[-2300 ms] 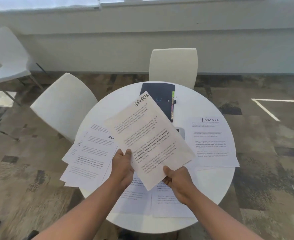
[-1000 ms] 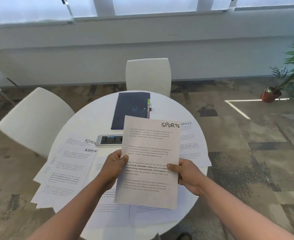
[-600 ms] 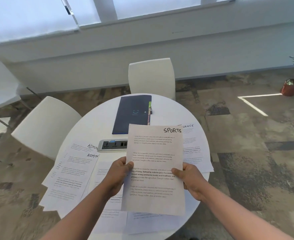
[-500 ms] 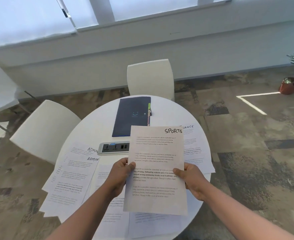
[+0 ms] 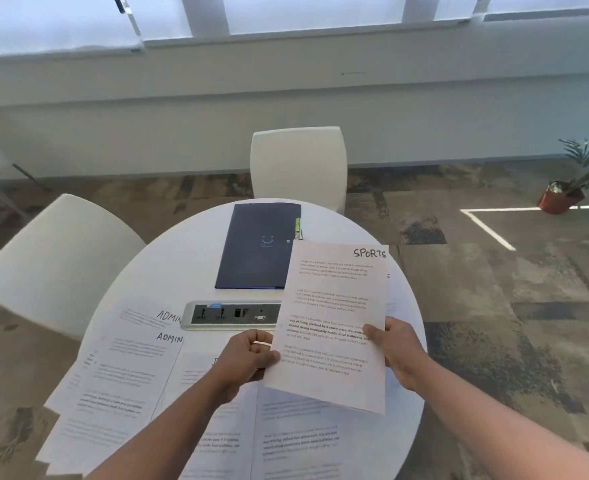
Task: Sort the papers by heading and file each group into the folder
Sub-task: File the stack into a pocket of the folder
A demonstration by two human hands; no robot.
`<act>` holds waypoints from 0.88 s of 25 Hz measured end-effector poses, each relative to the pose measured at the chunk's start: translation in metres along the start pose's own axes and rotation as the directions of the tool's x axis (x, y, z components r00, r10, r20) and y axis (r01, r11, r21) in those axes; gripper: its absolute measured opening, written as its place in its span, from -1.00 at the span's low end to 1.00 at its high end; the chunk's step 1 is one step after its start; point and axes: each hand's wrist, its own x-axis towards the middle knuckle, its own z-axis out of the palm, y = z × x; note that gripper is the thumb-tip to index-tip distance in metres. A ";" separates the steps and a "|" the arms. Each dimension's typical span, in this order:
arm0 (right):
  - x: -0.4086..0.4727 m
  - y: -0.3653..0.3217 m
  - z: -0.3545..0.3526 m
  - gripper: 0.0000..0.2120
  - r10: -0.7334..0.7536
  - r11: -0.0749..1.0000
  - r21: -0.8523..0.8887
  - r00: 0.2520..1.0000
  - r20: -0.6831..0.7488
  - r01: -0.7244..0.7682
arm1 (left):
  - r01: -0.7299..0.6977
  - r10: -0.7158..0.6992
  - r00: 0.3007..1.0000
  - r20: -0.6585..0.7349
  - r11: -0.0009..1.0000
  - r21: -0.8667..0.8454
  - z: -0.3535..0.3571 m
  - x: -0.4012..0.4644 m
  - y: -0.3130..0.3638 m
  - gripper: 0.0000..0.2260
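A sheet headed SPORTS (image 5: 334, 306) hangs above the right side of the round white table (image 5: 168, 271). My right hand (image 5: 395, 348) pinches its right edge, thumb on top. My left hand (image 5: 248, 358) grips its lower left edge with curled fingers. The dark blue folder (image 5: 258, 247) lies shut at the far side of the table, partly behind the sheet's top left corner. Papers headed ADMIN (image 5: 123, 368) are stacked at the left. More sheets (image 5: 296, 441) lie near the front edge. The sheets on the right are almost wholly hidden under the SPORTS sheet.
A grey power socket panel (image 5: 230, 315) is set in the table's middle. White chairs stand behind the table (image 5: 300, 164) and at its left (image 5: 50, 258). A potted plant (image 5: 563, 199) stands on the floor at far right.
The SPORTS sheet has shifted to the right and now covers the sheets on the right side. My left hand has slid to the sheet's lower left edge.
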 end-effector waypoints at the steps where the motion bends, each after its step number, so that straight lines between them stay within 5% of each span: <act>1: 0.013 -0.005 -0.003 -0.87 0.003 1.000 -0.003 1.000 0.009 -0.003 | 0.007 -0.007 1.000 -0.008 1.000 0.004 0.001 0.010 0.002 -0.74; 7: 0.119 -0.032 -0.020 -0.85 0.085 0.996 0.010 0.993 0.082 -0.086 | 0.061 -0.056 0.997 -0.055 0.992 0.106 0.020 0.077 0.035 -0.77; 11: 0.188 -0.046 -0.034 -0.87 0.084 0.996 0.037 0.996 0.037 -0.085 | 0.015 0.060 0.962 -0.266 0.963 0.271 0.040 0.140 0.075 -0.76; 16: 0.245 -0.051 -0.046 -0.88 0.089 0.996 0.017 0.996 -0.004 -0.089 | 0.078 0.253 0.874 -0.415 0.770 0.633 0.050 0.221 0.103 -0.46; 22: 0.278 -0.063 -0.035 -0.90 0.063 0.998 -0.024 0.998 0.023 -0.063 | 0.302 0.126 0.907 -0.402 0.471 0.829 0.044 0.277 0.112 -0.26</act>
